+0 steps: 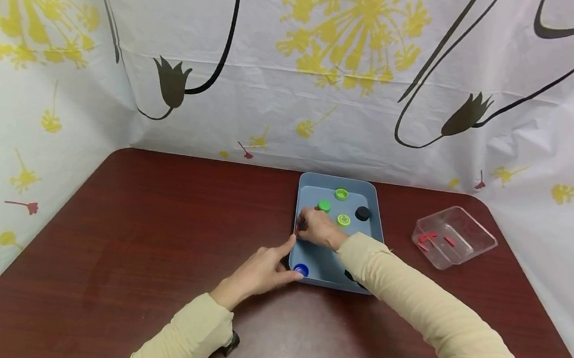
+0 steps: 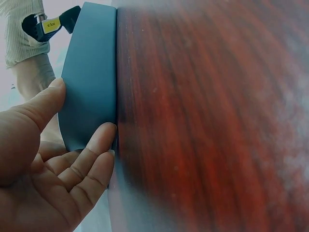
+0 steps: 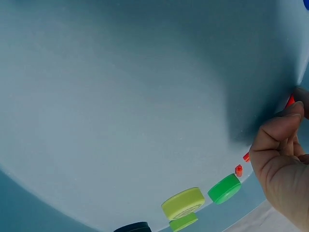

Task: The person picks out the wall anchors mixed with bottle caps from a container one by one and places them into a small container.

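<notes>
Right hand (image 1: 320, 227) pinches a red piece (image 3: 290, 100) at the left edge of the tray (image 1: 325, 262); left hand (image 1: 261, 267), digits extended, touches the near-left corner — a loose pinch could drop the piece.

Head view looks forward and down at table (image 1: 178, 219) and tray (image 1: 327, 263). Wrist views share the tray close up: left its outside, right its inside.

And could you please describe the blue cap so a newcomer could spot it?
On the dark red table, find the grey-blue tray. In its near-left corner, by the left hand, lies the blue cap. Its deep blue sets it apart from the green caps and black cap.
</notes>
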Demonstrator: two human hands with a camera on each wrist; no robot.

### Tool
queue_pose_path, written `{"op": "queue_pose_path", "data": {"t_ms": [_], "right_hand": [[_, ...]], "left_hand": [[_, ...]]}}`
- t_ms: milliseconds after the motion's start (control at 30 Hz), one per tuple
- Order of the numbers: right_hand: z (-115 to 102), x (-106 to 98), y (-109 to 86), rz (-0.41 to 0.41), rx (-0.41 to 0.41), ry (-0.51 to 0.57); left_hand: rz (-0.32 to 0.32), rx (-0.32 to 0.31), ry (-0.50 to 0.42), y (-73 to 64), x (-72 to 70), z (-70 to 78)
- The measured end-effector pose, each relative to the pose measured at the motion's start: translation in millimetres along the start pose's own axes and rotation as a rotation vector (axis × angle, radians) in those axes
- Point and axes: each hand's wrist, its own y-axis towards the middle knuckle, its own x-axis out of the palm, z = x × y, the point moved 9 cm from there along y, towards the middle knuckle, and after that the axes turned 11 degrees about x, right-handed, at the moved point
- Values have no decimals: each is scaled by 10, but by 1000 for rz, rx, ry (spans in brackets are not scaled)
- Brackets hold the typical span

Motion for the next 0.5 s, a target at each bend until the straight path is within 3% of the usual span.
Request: {"op": "queue_pose_path", "data": {"t_ms": [500], "right_hand": [[-10,6,13,11,-1,-10]], "left_hand": [[2,-7,4,4,0,-14]]}}
